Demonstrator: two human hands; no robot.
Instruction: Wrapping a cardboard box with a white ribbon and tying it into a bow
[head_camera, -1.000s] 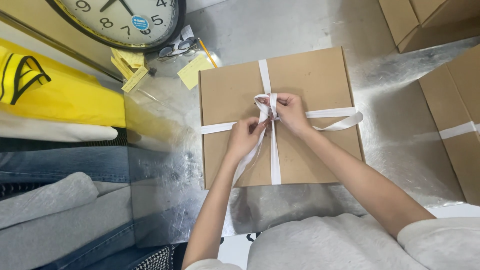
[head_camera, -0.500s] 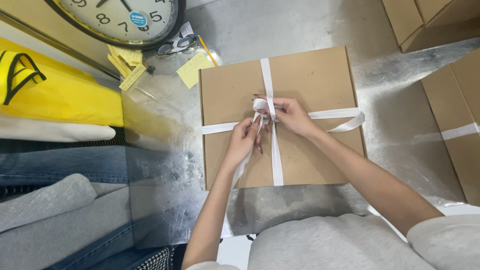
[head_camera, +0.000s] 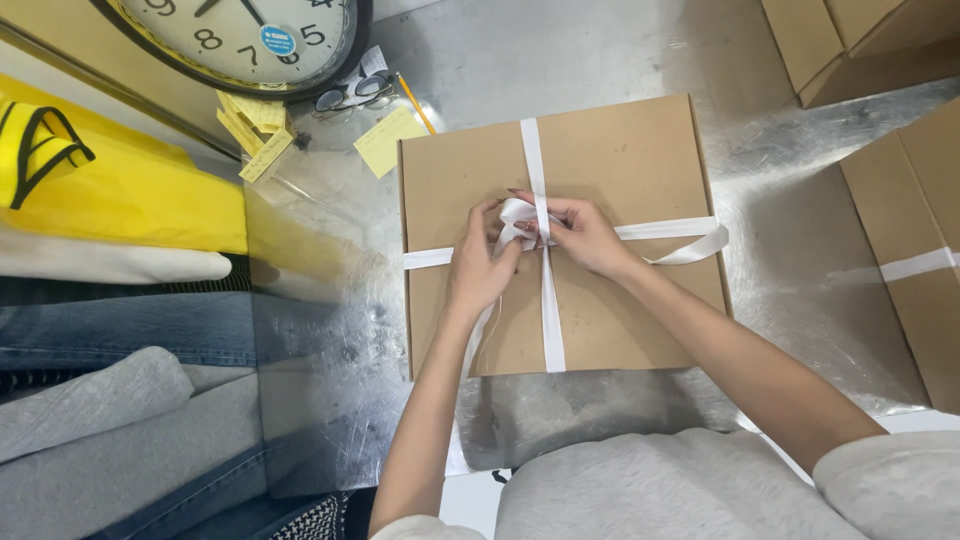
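Reaching in from the near edge, both forearms met over the middle of a flat brown cardboard box (head_camera: 620, 170) on the steel counter (head_camera: 560, 60). The left hand (head_camera: 482, 268) and right hand (head_camera: 585, 235) had fingers pinched on a bunched white ribbon (head_camera: 548, 320) where its bands crossed. One band ran lengthwise away from the person, the other crosswise, its loose end curling at the box's right edge.

Bright, even overhead light is flooding the scene and glaring off the brushed metal table (head_camera: 600, 50), while soft shadows are pooling below the cardboard box (head_camera: 620, 160), and everything is staying sharp apart from slight stretching toward the edges.
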